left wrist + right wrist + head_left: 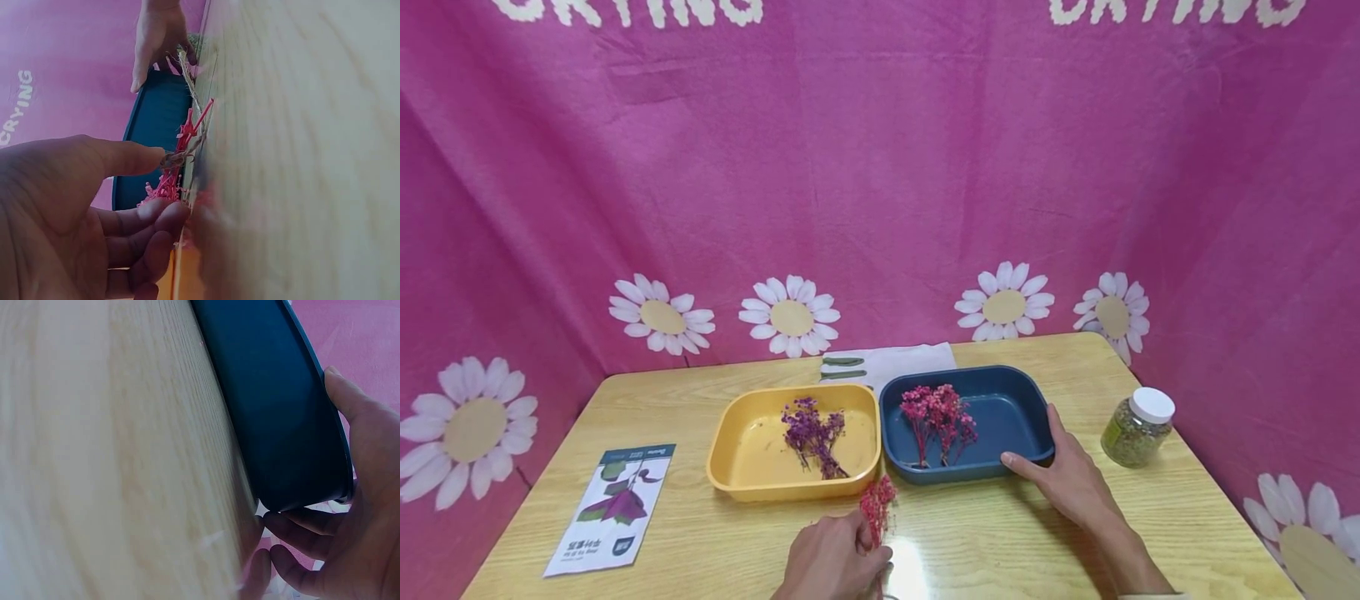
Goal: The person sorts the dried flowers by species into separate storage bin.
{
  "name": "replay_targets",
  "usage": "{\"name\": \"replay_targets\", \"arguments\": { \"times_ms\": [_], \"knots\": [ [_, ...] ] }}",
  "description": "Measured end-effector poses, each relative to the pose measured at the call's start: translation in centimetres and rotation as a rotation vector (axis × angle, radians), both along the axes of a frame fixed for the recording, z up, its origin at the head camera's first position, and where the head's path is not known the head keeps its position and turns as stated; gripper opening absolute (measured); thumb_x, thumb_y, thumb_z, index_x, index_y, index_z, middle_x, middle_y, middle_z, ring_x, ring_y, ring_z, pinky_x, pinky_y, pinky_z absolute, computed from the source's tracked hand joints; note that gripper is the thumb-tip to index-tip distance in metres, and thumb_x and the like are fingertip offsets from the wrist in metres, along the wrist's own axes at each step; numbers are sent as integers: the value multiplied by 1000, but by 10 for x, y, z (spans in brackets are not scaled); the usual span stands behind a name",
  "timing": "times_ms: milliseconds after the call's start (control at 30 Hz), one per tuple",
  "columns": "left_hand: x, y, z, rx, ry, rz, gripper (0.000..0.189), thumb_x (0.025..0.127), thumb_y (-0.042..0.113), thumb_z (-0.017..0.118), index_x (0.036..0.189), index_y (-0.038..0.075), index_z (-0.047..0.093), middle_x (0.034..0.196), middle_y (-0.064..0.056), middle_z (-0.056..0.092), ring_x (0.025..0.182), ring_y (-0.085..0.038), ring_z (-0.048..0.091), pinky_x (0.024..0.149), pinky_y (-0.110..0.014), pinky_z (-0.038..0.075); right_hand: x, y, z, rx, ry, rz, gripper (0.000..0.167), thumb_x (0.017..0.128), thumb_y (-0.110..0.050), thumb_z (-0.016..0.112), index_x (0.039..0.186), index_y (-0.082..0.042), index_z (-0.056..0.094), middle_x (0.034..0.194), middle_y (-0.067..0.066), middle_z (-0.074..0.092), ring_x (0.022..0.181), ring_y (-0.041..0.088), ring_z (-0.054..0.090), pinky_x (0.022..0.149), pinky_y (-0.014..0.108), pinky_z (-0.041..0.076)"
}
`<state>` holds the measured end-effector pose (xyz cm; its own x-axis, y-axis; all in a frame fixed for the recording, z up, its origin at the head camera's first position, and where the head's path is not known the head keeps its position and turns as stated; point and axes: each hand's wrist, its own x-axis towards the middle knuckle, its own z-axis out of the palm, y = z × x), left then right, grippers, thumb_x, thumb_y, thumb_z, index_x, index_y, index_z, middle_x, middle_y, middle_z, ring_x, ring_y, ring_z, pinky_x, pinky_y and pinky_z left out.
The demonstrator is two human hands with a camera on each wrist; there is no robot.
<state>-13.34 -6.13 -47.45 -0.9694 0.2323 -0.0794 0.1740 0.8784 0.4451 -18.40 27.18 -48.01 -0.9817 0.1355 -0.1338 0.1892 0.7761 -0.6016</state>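
Observation:
My left hand [835,557] pinches a small bunch of red dried flowers [877,505] between thumb and fingers, in front of the gap between the two trays. In the left wrist view a piece of twine [189,75] trails from its stems. My right hand [1072,482] grips the near right corner of a dark blue tray [1011,417], thumb on the rim and fingers round the outside. Pink-red dried flowers [936,412] lie in the left part of that tray. Beside it, a yellow tray [748,442] holds purple dried flowers [814,437].
A jar with a white lid [1138,427] stands right of the blue tray. On the left lies a seed packet [612,510] with a purple plant picture. Behind the trays is a white cloth [917,358] with green strips [844,362]. A pink curtain [880,183] encloses the table.

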Motion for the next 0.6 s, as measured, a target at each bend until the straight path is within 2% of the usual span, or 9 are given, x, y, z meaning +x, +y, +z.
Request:
{"name": "replay_targets", "arguments": {
  "times_ms": [133, 300, 500, 600],
  "knots": [
    [-1, 0, -2, 1, 7, 6, 28, 74, 48, 70, 63, 28, 53, 59, 14, 49, 55, -6, 44, 52, -25, 32, -1, 1, 0, -2, 1, -7, 118, 79, -73, 58, 156, -11, -7, 155, 32, 20, 139, 52, 27, 107, 67, 31],
    [-2, -2, -3, 23, -55, 13, 27, 75, 45, 71, 60, 28, 56, 57, 14, 51, 56, -6, 45, 53, -25, 34, -1, 0, 0, -9, -1, -4, 118, 80, -72, 59, 156, -11, -7, 156, 32, 19, 140, 52, 26, 108, 67, 30],
    [-3, -4, -6, 63, -68, -17, 23, 75, 37, 71, 58, 28, 58, 56, 15, 52, 54, -4, 45, 50, -24, 35, -1, 0, 1, -5, -3, -1, 117, 80, -72, 59, 155, -11, -8, 155, 33, 19, 139, 53, 26, 107, 67, 30],
    [-3, -4, -6, 83, -101, -38, 20, 74, 33, 71, 59, 27, 60, 56, 14, 53, 55, -4, 46, 50, -24, 36, 0, 0, 0, -3, -8, -3, 118, 80, -72, 59, 155, -12, -9, 155, 33, 19, 140, 52, 26, 107, 67, 31]
  ]
}}
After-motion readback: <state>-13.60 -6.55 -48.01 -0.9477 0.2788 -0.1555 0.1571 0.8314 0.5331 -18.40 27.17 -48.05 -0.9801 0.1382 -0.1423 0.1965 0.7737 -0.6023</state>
